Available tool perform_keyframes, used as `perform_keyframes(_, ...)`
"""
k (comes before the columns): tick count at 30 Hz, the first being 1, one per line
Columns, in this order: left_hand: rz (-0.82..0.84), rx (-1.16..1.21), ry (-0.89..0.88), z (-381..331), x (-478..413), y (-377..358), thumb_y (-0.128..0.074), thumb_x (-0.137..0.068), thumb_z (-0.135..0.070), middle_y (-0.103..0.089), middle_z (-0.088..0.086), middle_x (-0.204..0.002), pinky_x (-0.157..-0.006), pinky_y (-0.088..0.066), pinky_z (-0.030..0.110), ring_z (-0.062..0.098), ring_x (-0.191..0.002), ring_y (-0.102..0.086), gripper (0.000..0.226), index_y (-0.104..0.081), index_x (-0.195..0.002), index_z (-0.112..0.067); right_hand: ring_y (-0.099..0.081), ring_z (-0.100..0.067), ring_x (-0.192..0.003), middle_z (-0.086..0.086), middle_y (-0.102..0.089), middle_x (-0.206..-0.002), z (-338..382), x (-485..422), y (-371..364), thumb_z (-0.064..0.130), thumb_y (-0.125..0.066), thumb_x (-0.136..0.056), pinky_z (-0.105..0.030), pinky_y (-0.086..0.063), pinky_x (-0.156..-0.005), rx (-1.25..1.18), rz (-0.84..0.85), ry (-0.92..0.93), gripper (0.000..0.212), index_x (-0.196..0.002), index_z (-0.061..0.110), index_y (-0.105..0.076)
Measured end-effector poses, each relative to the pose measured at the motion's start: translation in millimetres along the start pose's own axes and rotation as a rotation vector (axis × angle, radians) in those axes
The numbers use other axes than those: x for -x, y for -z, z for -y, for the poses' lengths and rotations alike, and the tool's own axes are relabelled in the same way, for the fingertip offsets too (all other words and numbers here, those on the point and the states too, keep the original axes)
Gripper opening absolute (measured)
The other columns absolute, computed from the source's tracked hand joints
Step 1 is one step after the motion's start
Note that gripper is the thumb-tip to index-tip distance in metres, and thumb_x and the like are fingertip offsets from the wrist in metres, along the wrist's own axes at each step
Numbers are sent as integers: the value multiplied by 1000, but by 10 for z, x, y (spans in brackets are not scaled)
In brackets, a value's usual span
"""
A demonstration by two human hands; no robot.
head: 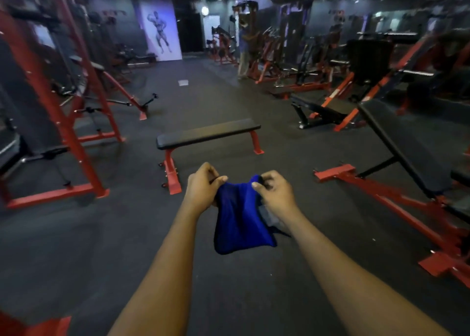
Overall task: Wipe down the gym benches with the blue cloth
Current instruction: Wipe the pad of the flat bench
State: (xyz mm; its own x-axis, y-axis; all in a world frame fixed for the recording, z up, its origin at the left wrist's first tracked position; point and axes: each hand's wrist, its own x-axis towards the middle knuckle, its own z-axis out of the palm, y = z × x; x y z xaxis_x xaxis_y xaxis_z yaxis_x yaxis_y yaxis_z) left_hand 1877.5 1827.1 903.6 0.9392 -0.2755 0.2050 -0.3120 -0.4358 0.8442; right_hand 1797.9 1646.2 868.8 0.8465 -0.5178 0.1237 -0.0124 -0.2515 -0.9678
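The blue cloth (241, 218) hung in the air between the person's two hands, held up over the dark floor (101, 246) and touching no bench. The left hand (203, 188) pinched its upper left corner, fingers curled round the edge. The right hand (276, 192) clamped the upper right corner the same way — the top edge ran between them and the rest drooped in loose folds. Both forearms were stretched forward.

Just beyond the hands stood a flat bench (208, 133), black pad on red legs, lying crosswise and apart from the cloth. To the right an incline bench (407, 144) sloped up on a long red frame. A tall red rack (76, 122) stood at the left. Farther back — blurred — a person (245, 53) stood beside the machines, and a pale poster (160, 30) of a posing figure hung on the far wall.
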Motion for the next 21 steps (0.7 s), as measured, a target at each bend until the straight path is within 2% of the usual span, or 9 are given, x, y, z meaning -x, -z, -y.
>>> perform_keyframes(3, 65, 75, -8, 207, -638, -15, -65, -96, -19, -67, 16, -79, -48, -59, 38, 30, -57, -69, 17, -54, -94, -7, -70, -18, -95, -3, -72, -100, 27, -583, -618, 16, -78, -86, -36, -59, -80, -34, 224, 41, 19, -98, 23, -64)
perform_keyframes(6, 105, 92, -16, 546, -1336, 122, -51, -103, -15, -67, 17, -77, -53, -60, 38, 27, -59, -71, 10, -54, -96, -9, -70, -15, -94, -3, -72, -99, -23, -1251, -1187, 18, -84, -80, -31, -59, -81, -45, 266, 84, 29, -100, 18, -64)
perform_keyframes(8, 123, 98, -20, 885, -1863, 268, -43, -104, -8, -68, 19, -78, -57, -60, 38, 29, -63, -72, 12, -54, -100, -9, -69, -13, -85, -3, -71, -93, -115, -1743, -1612, 7, -82, -78, -29, -58, -76, -42, 269, 84, 27, -96, 16, -63)
perform_keyframes(10, 118, 68, 19, 1289, -2388, 451, -39, -100, 2, -70, 18, -82, -60, -56, 32, 27, -68, -71, 18, -54, -102, -9, -66, -12, -77, -1, -70, -85, -194, -2220, -2086, -1, -74, -78, -29, -55, -70, -14, 291, 64, 26, -89, 18, -61)
perform_keyframes(13, 106, -76, 83, 1917, -3152, 757, -44, -85, 12, -67, 8, -107, -73, -50, 21, 19, -90, -63, 41, -57, -116, -12, -64, -11, -74, 0, -68, -81, -191, -2888, -2716, -4, -66, -77, -26, -49, -69, 34, 366, 53, 27, -85, 20, -60)
perform_keyframes(15, 190, -182, 105, 2264, -3712, 990, -50, -82, 9, -63, 4, -125, -90, -51, 29, 20, -111, -61, 54, -57, -127, -19, -65, -12, -79, 0, -69, -85, -102, -3425, -3104, -5, -63, -79, -24, -51, -73, 20, 406, 72, 28, -89, 21, -60)
perform_keyframes(16, 235, -224, 125, 2421, -3959, 1082, -53, -82, 5, -63, 3, -126, -95, -50, 33, 21, -114, -60, 53, -57, -128, -20, -66, -11, -83, 0, -69, -89, -65, -3691, -3267, -7, -61, -80, -23, -52, -76, 11, 423, 72, 30, -93, 21, -62)
perform_keyframes(18, 290, -282, 184, 2724, -4397, 1212, -60, -86, -4, -66, 3, -117, -94, -50, 36, 21, -108, -62, 41, -59, -123, -20, -67, -9, -90, 3, -70, -96, -46, -4189, -3605, -9, -58, -82, -20, -53, -80, 5, 457, 54, 36, -103, 20, -65)
perform_keyframes(21, 234, -285, 235, 3161, -5114, 1332, -69, -87, -8, -69, 6, -101, -80, -55, 33, 21, -90, -67, 25, -58, -108, -16, -69, -10, -94, 3, -73, -99, -158, -4955, -4091, -7, -55, -85, -19, -52, -81, 11, 494, 33, 37, -107, 21, -68)
